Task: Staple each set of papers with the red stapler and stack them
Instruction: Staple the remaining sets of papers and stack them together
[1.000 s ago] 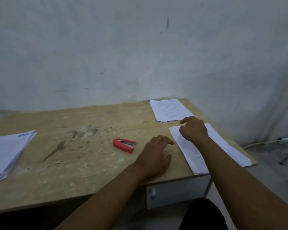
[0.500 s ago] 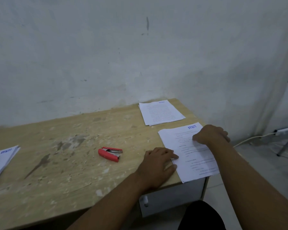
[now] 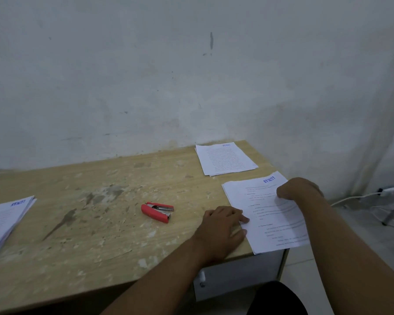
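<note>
A red stapler lies on the wooden desk, left of my hands. A set of printed papers lies at the desk's right front corner, overhanging the edge. My left hand rests flat on the desk, its fingertips touching the papers' left edge. My right hand grips the papers' right edge, fingers curled over it. A second paper set lies at the back right. A thick stack of papers sits at the far left.
A grey-white wall stands right behind the desk. A white drawer unit sits under the desk's right end. A power strip and cable lie on the floor at right.
My right hand has shifted from the papers' top left to their right edge and closed on it. My left hand's fingertips have reached the papers' left edge. The camera view has shifted.
</note>
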